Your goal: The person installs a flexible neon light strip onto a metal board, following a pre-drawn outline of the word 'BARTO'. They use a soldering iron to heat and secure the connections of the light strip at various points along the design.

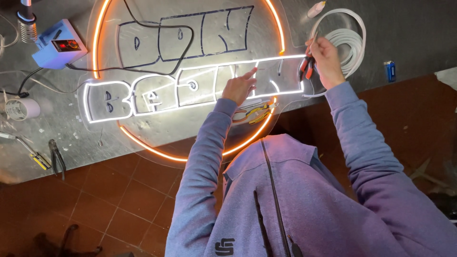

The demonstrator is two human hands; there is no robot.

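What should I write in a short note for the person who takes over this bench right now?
Left hand: empty, fingers pressing on the lit white strip of the round sign panel.
Right hand: holds red-handled cutters at the strip's right end, next to the white strip coil.
Done: the lower row of letters glows white, the orange ring is lit.
Left: the upper row of letters is only dark outline, no lit strip.
Nearby: blue soldering station, pliers, blue lighter.
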